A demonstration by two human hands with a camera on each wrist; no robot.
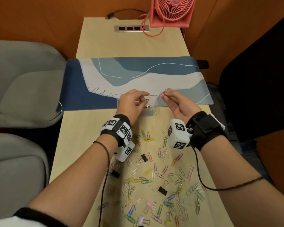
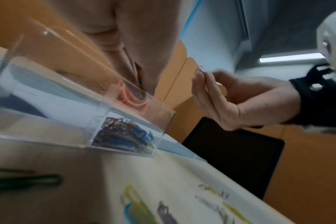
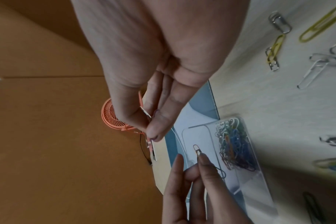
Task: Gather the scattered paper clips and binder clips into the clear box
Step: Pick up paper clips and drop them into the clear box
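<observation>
A clear box (image 1: 154, 97) stands at the near edge of the blue desk mat and holds a heap of coloured paper clips (image 1: 150, 109). My left hand (image 1: 134, 99) hovers over the box and pinches an orange paper clip (image 1: 148, 99) above its opening. The right hand (image 1: 172, 99) is raised just right of the box and pinches a few paper clips (image 1: 166, 92), pink and silver. In the right wrist view the orange clip (image 3: 197, 149) hangs over the box (image 3: 205, 136). Many loose paper clips (image 1: 164, 182) and black binder clips (image 1: 163, 189) lie scattered on the near table.
A blue and white desk mat (image 1: 138, 77) crosses the wooden table (image 1: 82, 145). A pink fan (image 1: 172, 12) and a socket strip (image 1: 131, 28) sit at the far end. Grey seats (image 1: 23, 82) are on the left, a dark chair (image 1: 261, 79) on the right.
</observation>
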